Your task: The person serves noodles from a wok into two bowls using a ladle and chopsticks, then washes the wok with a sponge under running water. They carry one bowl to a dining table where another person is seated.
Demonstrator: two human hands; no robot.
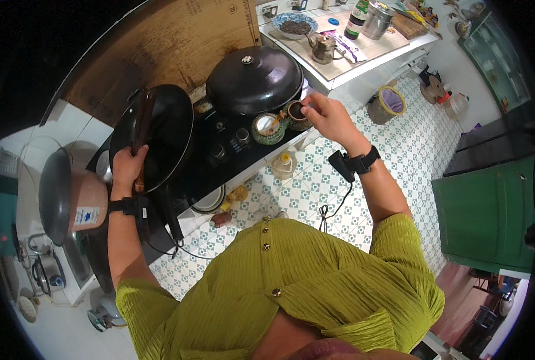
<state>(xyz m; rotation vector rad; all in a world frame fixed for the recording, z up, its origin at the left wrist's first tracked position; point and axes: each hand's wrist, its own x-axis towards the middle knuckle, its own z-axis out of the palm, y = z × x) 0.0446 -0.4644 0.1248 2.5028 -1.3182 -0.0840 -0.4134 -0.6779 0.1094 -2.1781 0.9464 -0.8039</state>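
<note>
My left hand (129, 167) grips a long dark brown wooden piece (144, 119), seen nearly edge-on, over the left side of a black wok (170, 121). The wok's dark handle (173, 216) points towards me. My right hand (328, 116), thumb and fingertips close together, is at the rim of a small green-brown pot (296, 110) with a dark top or content. Whether the fingers hold anything cannot be made out. Beside it, a matching pot (267, 128) contains something white and an orange-brown spoon (277, 119).
A large pan with a domed black lid (255, 81) occupies the far side of the black stove (204, 155). The counter behind holds a patterned bowl (294, 26), metal teapot (324, 48) and green bottle (356, 20). An oil jug (284, 165) and bin (386, 105) stand on the floor.
</note>
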